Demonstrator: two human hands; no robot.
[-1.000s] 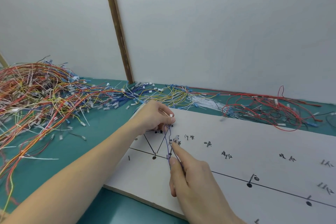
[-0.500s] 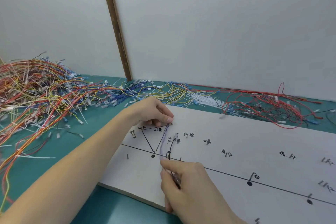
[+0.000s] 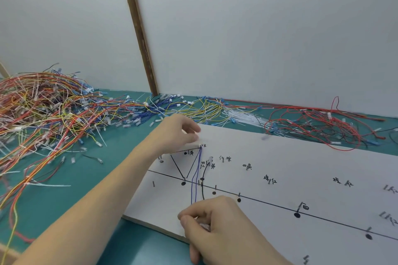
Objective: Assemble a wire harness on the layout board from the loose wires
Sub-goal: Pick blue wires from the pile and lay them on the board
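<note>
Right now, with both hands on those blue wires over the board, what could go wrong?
1. The left hand only pinches the upper ends of the blue wires at the triangle's corner. A harder pull from the right hand could slip them free.
2. The black wire runs right beside them into the same right hand, so the two could cross or snag on the pins.
3. The right hand sits near the layout board front edge; the wire ends there are hidden.

Blue wires [image 3: 195, 180], white board [image 3: 301, 168]
</note>
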